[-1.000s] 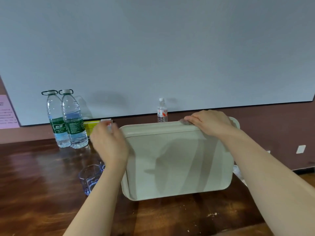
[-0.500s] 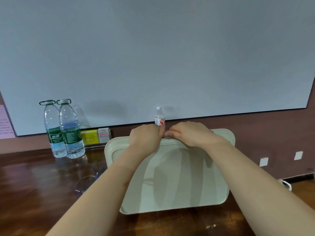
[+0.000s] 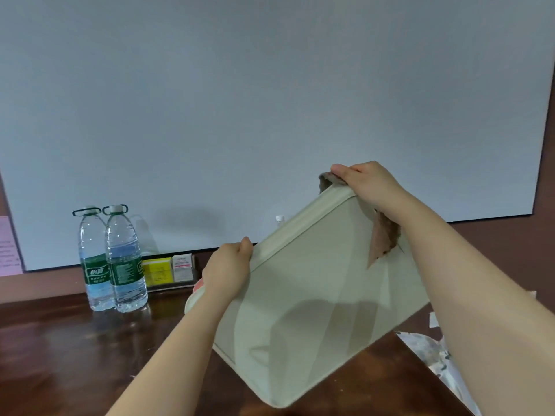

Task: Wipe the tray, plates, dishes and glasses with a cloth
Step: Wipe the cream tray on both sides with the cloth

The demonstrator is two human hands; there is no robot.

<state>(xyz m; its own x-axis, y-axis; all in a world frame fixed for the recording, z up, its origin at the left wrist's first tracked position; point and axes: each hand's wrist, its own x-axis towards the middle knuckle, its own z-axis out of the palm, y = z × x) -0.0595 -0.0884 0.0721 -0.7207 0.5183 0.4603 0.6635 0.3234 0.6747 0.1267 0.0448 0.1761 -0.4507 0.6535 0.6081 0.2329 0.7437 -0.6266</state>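
In the head view, the left hand [image 3: 225,274] is gripping the upper rim of the beige tray [image 3: 306,310], tilted above the tabletop [image 3: 60,349]. The right hand [image 3: 371,184] is pinching a brown cloth [image 3: 384,238] over the tray's top corner.

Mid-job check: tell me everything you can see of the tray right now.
The tray is a pale beige rectangle with rounded corners and a raised rim, plastic by its look. It is tilted, one corner high at the right, and its lowest corner looks close to the dark wooden table; contact cannot be told. The left hand grips its upper rim; the right hand holds the top corner with a brownish cloth draped over the rim there. Broad shadow bands cross its surface.
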